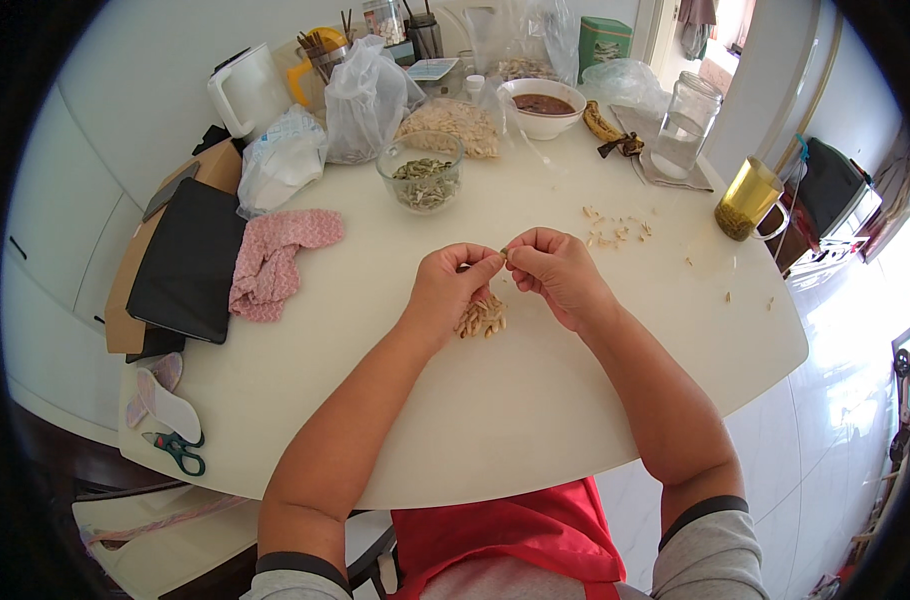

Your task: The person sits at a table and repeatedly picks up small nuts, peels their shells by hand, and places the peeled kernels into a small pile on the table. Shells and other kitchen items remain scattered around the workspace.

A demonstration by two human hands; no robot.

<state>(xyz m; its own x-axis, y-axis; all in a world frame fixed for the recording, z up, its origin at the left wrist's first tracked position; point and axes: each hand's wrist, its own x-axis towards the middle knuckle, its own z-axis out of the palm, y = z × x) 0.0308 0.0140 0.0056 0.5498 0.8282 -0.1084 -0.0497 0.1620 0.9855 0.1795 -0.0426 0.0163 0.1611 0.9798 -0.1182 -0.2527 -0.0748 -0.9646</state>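
My left hand point(455, 281) and my right hand point(560, 274) meet above the middle of the table, fingertips almost touching. Between their thumbs and forefingers is a small greenish pumpkin seed point(504, 253), mostly hidden by the fingers. Partly under my left hand lies a small pile of pale unshelled pumpkin seeds point(485, 318). Broken shells point(608, 234) are scattered beyond my right hand. Farther back, a clear glass bowl point(389, 180) holds green shelled kernels point(426, 180).
Along the back stand a bag of pale seeds point(455, 124), a white bowl of brown food point(548, 127), a banana point(601, 124) and a water jar point(684, 135). A yellow mug point(747, 195) is near the right edge. Leftward lie a pink cloth point(278, 259), a black laptop-like slab point(188, 259) and scissors point(177, 448).
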